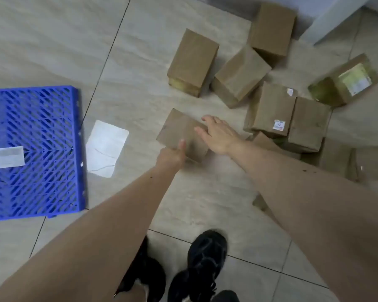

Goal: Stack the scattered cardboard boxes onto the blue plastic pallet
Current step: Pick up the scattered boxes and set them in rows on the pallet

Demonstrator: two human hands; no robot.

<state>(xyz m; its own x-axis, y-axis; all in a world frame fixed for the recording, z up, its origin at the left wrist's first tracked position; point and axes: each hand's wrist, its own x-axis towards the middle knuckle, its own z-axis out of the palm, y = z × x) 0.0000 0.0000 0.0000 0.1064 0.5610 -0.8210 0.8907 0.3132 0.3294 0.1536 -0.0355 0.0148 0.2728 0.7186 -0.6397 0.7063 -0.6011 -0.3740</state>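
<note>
Down on the pale tiled floor (140, 62), smooth and a little shiny with thin dark seams, both hands meet at one flat cardboard box (179, 132). It is plain brown, matte, shaped like a low brick, and it lies apart from the other boxes, between them and the pallet. The left hand (171, 156) takes its near edge: the thumb lies on the top face and the other fingers go under or behind the edge, so this grip is holding the box. The right hand (218, 136) lies with straight, spread fingers on the right end of the same box; its grip is wide, only resting there.

The blue plastic pallet (34, 149) lies at the left, well apart from the box. It is a flat square grid with slanted slots, and a small white label (9, 157) sits on it. No box is on it. Beside its right edge a white sheet of paper (106, 148) lies on the floor.

Behind the hands the scattered boxes (240, 75) lie in a loose group, some touching, some tilted; they are brown and rectangular, two with small white stickers. One box at the far right (347, 81) carries yellowish shiny tape and a printed label. At the bottom, black shoes (205, 258) stand on the tiles.
</note>
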